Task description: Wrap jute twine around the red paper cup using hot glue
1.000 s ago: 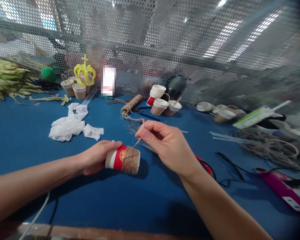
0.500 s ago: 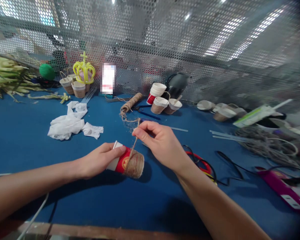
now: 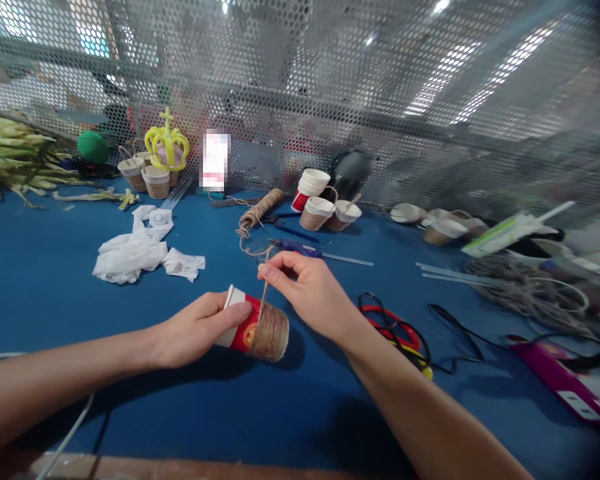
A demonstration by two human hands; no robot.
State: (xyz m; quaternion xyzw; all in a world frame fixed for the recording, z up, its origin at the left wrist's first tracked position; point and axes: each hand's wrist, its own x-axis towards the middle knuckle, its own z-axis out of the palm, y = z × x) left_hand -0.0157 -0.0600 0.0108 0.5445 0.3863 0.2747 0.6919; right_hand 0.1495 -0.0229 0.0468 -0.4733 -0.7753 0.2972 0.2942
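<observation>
Two bare hands meet near the centre of the frame in this head view. The left hand (image 3: pixel 195 330) curls partly closed around one tapered paper cup (image 3: pixel 237 333), tipped on its side, its smooth white-and-red wall ringed toward the narrow end by coarse brown twine (image 3: pixel 271 333). The right hand (image 3: pixel 305 290), thumb and forefinger pinched together, grips a single strand (image 3: pixel 263 301) rising from the cup. Just above, one roll of twine (image 3: pixel 263 208) lies on a blue tabletop (image 3: pixel 180 413), near one blue glue gun (image 3: pixel 303 249). At upper centre, two twine-wrapped cups (image 3: pixel 316 217) stand beside one stack of paper cups (image 3: pixel 313 183). Crumpled white material (image 3: pixel 130 257), one round green ball (image 3: pixel 93 147) and one yellow crown (image 3: pixel 167 150) occupy the upper left; two slender translucent sticks (image 3: pixel 447 273) lie at right.
</observation>
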